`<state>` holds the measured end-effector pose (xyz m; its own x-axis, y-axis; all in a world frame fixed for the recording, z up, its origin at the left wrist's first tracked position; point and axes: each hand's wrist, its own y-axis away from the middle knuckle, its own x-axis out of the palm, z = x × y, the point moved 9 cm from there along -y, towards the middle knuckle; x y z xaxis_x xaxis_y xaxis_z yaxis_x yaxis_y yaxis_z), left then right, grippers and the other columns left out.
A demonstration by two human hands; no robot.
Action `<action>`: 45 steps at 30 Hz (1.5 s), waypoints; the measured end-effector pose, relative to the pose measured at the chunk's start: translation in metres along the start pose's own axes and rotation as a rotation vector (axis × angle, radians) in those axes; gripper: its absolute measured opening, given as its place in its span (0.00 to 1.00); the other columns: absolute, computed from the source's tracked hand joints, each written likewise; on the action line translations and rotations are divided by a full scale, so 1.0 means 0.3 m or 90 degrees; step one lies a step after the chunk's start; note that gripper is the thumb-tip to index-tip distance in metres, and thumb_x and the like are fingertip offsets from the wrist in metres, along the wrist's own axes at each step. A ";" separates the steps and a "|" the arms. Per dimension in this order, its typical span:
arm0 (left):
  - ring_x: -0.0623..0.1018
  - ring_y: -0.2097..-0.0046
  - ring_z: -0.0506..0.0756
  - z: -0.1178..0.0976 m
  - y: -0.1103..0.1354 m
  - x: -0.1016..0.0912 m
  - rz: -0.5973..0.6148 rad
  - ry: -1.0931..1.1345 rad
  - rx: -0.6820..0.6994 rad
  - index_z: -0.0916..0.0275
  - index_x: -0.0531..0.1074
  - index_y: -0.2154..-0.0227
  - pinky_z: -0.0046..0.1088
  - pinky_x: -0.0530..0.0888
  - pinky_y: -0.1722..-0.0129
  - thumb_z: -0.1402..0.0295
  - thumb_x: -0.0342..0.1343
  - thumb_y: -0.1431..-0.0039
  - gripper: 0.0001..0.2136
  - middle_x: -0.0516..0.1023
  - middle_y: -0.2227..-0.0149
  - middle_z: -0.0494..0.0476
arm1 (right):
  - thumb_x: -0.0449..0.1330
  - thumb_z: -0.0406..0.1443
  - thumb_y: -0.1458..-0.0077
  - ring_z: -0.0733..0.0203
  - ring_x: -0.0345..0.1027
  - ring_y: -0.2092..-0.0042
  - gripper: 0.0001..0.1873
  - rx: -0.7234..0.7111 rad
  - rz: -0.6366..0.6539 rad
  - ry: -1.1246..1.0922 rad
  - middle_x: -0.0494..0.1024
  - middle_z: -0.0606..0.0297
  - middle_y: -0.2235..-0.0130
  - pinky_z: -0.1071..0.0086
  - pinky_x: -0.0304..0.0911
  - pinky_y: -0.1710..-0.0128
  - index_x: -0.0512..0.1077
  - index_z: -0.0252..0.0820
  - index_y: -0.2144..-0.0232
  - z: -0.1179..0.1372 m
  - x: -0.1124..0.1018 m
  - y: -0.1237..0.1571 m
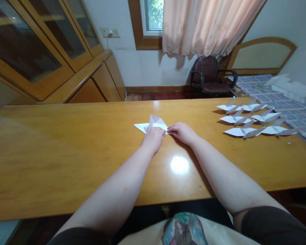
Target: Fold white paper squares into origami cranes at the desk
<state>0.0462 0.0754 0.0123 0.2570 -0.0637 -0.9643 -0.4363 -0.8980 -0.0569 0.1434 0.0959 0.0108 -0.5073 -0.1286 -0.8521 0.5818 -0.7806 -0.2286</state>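
Observation:
A partly folded white paper (156, 121) lies on the wooden table in front of me. One flap stands up and a pointed end reaches out to the left. My left hand (155, 136) presses down on its near side with the fingers together. My right hand (181, 132) pinches its right-hand corner, close to the left fingertips. Parts of the paper under both hands are hidden.
Several folded white paper birds (241, 132) stand in rows at the table's right end. The wooden table (66, 153) spans the view. Beyond it are a glass-door cabinet (58, 41), a brown armchair (207, 73) and a bed (255, 86).

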 end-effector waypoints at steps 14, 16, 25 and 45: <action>0.73 0.55 0.58 -0.003 0.001 -0.004 -0.035 -0.063 -0.038 0.64 0.76 0.63 0.34 0.70 0.57 0.69 0.44 0.36 0.14 0.77 0.61 0.63 | 0.60 0.33 0.45 0.57 0.74 0.56 0.09 0.039 0.003 -0.019 0.81 0.64 0.58 0.64 0.65 0.54 0.80 0.48 0.65 -0.013 -0.010 0.003; 0.73 0.55 0.58 0.000 0.001 -0.004 -0.034 -0.063 -0.046 0.64 0.76 0.63 0.33 0.70 0.57 0.68 0.44 0.36 0.14 0.76 0.61 0.62 | 0.60 0.33 0.45 0.56 0.74 0.56 0.09 0.043 -0.001 -0.016 0.81 0.63 0.58 0.64 0.65 0.53 0.80 0.47 0.65 -0.011 -0.011 0.003; 0.73 0.56 0.56 0.027 -0.006 0.005 -0.056 -0.011 -0.034 0.60 0.76 0.59 0.31 0.69 0.56 0.67 0.51 0.38 0.11 0.76 0.60 0.58 | 0.59 0.34 0.43 0.57 0.73 0.56 0.09 0.038 -0.016 0.026 0.81 0.61 0.57 0.65 0.65 0.53 0.79 0.44 0.63 -0.006 -0.018 0.004; 0.73 0.56 0.57 0.027 -0.013 0.007 -0.039 -0.055 -0.048 0.62 0.75 0.60 0.33 0.69 0.57 0.70 0.43 0.35 0.14 0.77 0.59 0.61 | 0.57 0.35 0.42 0.58 0.70 0.60 0.09 -0.010 -0.056 0.127 0.80 0.58 0.63 0.67 0.62 0.57 0.79 0.41 0.66 0.021 0.001 -0.008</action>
<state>0.0415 0.0823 0.0086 0.2053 0.0275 -0.9783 -0.3552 -0.9294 -0.1006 0.1379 0.0938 0.0141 -0.4218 0.0643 -0.9044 0.5514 -0.7736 -0.3121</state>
